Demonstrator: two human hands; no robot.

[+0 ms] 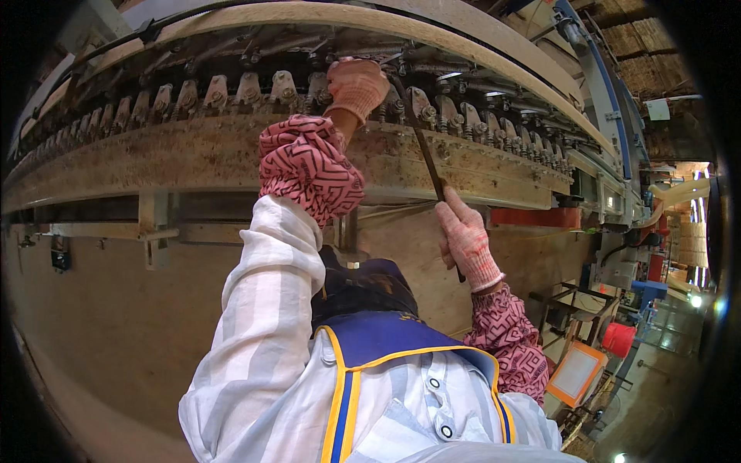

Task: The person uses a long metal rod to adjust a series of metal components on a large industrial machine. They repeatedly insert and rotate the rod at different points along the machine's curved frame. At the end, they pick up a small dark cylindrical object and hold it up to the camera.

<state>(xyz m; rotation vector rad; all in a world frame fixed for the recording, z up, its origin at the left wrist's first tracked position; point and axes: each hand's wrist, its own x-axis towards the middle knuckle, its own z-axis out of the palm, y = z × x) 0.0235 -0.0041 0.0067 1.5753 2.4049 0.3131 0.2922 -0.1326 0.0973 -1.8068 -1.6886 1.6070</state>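
Observation:
My right hand (465, 238), in a pale pink knit glove, is closed around a long, thin dark metal bar (427, 150), its index finger lying along it. The bar slants up and left, its far end among the brackets of a long machine. My left hand (357, 83), in a similar glove, reaches over the row of metal brackets (283, 87) close to the bar's far end. Its fingers curl down into the mechanism, their tips hidden, so what they grip cannot be made out. Springs and bolts surround both the hand and the bar's tip.
A rusty, dusty beam (208, 158) runs along the machine's front below the brackets. A pale curved rail (463, 25) passes behind them. On the right are a red bar (535, 218), an orange-framed panel (579, 373) and a red round container (618, 339).

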